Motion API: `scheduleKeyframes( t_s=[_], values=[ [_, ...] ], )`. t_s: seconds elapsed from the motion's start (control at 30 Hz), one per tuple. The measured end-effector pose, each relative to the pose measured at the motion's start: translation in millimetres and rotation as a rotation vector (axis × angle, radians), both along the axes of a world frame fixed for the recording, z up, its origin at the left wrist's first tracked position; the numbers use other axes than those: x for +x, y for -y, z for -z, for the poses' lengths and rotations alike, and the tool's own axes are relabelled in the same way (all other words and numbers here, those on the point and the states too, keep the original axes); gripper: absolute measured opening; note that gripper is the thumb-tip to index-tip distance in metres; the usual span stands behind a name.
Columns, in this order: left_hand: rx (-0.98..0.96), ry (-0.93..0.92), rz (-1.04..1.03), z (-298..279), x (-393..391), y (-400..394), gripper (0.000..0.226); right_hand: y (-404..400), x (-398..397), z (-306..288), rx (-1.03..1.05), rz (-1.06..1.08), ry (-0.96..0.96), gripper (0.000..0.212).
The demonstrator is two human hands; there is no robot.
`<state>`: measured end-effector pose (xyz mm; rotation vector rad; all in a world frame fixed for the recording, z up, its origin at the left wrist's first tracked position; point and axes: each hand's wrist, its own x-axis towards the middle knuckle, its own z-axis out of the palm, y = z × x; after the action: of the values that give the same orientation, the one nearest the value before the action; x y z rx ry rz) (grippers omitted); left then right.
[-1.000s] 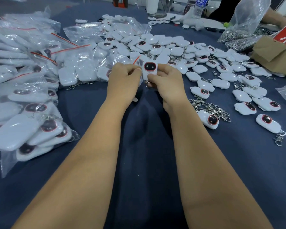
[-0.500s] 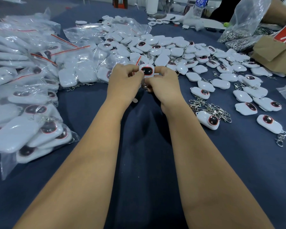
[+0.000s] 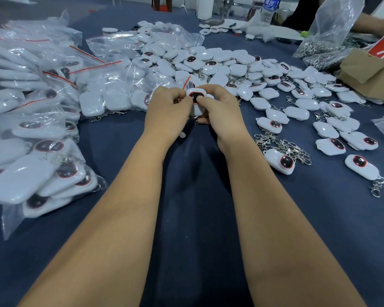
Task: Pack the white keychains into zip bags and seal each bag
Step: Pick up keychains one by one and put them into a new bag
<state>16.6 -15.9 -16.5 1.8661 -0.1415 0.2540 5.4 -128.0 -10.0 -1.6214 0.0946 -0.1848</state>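
My left hand and my right hand meet at the table's middle and together pinch one white keychain with a dark red-rimmed window. A clear zip bag with a red strip sticks up behind my left fingers; the keychain appears to sit in it. Loose white keychains lie heaped beyond my hands and spread to the right. Bagged keychains are piled along the left.
The table has a dark blue cloth. A big clear bag of metal clips and a brown carton stand at the back right. Loose clips lie right of my right wrist. Another person's arm reaches in at far right.
My two hands have drawn closer together and my fingers now cover more of the keychain. It sits lower between them than a second ago.
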Motion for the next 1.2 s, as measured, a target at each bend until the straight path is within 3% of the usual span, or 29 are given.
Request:
scheduleKeyframes(
  t_s=[1.2],
  values=[
    [0.065,-0.001,-0.064,2.2,-0.3,1.9,0.018,-1.6,2.1,2.2,-0.061,-0.028,0.012,0.023]
  ],
)
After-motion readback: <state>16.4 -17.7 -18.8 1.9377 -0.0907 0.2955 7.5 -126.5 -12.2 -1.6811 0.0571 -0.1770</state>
